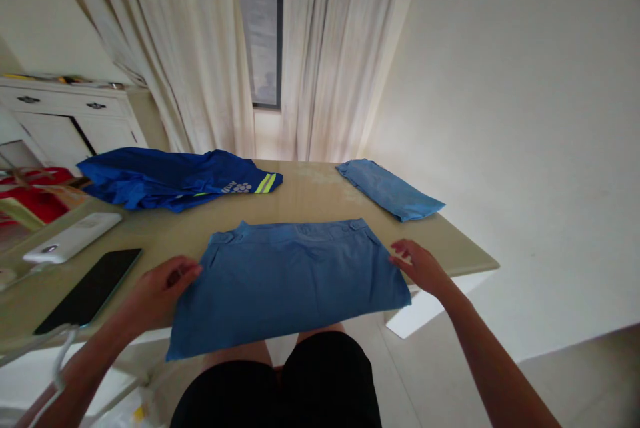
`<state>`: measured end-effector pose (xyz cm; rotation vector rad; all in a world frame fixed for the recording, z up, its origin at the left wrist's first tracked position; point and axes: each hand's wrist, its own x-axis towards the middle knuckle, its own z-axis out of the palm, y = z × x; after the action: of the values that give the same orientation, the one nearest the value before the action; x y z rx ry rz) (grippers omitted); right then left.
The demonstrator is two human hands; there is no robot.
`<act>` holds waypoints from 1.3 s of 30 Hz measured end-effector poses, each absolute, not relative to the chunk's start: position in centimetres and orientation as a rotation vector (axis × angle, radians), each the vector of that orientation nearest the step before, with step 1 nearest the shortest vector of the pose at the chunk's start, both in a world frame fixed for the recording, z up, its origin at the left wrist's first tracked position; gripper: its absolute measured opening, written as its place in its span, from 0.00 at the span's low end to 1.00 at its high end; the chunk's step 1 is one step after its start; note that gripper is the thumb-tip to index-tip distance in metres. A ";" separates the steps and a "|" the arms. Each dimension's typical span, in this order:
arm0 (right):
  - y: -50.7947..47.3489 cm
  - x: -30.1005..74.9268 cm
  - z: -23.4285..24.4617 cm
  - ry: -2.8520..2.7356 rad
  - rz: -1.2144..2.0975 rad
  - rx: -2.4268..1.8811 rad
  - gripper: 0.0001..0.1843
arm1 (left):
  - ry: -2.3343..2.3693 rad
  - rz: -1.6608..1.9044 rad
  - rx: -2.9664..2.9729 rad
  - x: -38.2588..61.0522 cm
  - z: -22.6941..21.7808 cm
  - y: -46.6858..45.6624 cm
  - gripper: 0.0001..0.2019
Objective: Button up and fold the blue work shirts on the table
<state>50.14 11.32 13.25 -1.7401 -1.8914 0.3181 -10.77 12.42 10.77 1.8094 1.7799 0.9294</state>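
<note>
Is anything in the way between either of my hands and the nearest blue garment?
Nothing visible. The left hand and right hand are at opposite side edges of the nearest blue garment, with no object between. The black phone lies left of the left hand, out of the way.

There's 1 worktop (305,191), with 2 folded light-blue garments (front garment (285,288), near edge; rear garment (390,190), far right), 1 royal-blue garment (165,175) far left, 1 black phone (93,288) and 1 white device (74,237) at its left end, 2 hands (165,288) (419,266) along its near edge, 2 curtains (193,41) (345,48) and 1 window (261,28) behind it.
</note>
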 end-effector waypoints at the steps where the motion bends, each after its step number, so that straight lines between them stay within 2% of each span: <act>1: 13.0 48.8 13.7 -1.939 0.263 -1.674 0.19 | 1.747 0.878 1.917 -9.3 11.4 14.0 0.25; 4: 18.6 44.2 14.1 -2.190 0.196 -1.471 0.24 | 1.669 0.738 2.218 -4.5 12.4 19.2 0.27; 8: 24.1 40.2 13.4 -2.449 0.193 -1.515 0.27 | 1.656 0.437 2.435 -0.9 11.9 23.2 0.24; 11: 25.8 39.9 12.7 -2.576 0.211 -1.554 0.20 | 1.549 0.385 2.491 -0.9 11.8 23.8 0.16; 14: 26.3 40.7 12.5 -2.612 0.170 -1.528 0.09 | 1.442 0.448 2.400 -1.7 12.7 24.1 0.15; 18: 27.0 40.8 12.8 -2.485 0.006 -1.637 0.08 | 1.459 0.536 2.380 -1.7 14.0 26.2 0.16; 21: 27.6 40.3 12.8 -2.459 -0.015 -1.798 0.08 | 1.533 0.461 2.459 -0.9 13.7 28.1 0.16; 25: 27.9 40.8 13.0 -2.485 0.217 -1.780 0.13 | 1.685 0.179 2.442 -0.8 12.9 29.2 0.27; 28: 28.0 42.0 13.9 -2.477 0.426 -1.745 0.30 | 1.623 0.006 2.405 -2.1 13.2 29.4 0.35; 31: 27.8 42.8 14.9 -2.574 0.607 -1.812 0.42 | 1.389 -0.149 2.303 -3.4 14.1 29.6 0.33; 33: 27.3 42.9 15.5 -2.667 0.724 -1.794 0.42 | 1.242 -0.259 2.204 -3.5 14.8 29.8 0.30; 35: 26.4 43.1 16.1 -2.712 0.902 -1.729 0.37 | 1.136 -0.336 2.139 -3.0 15.5 29.9 0.27; 39: 22.7 45.6 17.6 -2.605 1.398 -1.682 0.30 | 1.094 -0.289 2.192 0.1 16.9 29.9 0.27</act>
<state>45.65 22.71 17.60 -1.6820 -2.6046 1.3976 0.06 29.93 16.93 2.1918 1.0944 -0.2890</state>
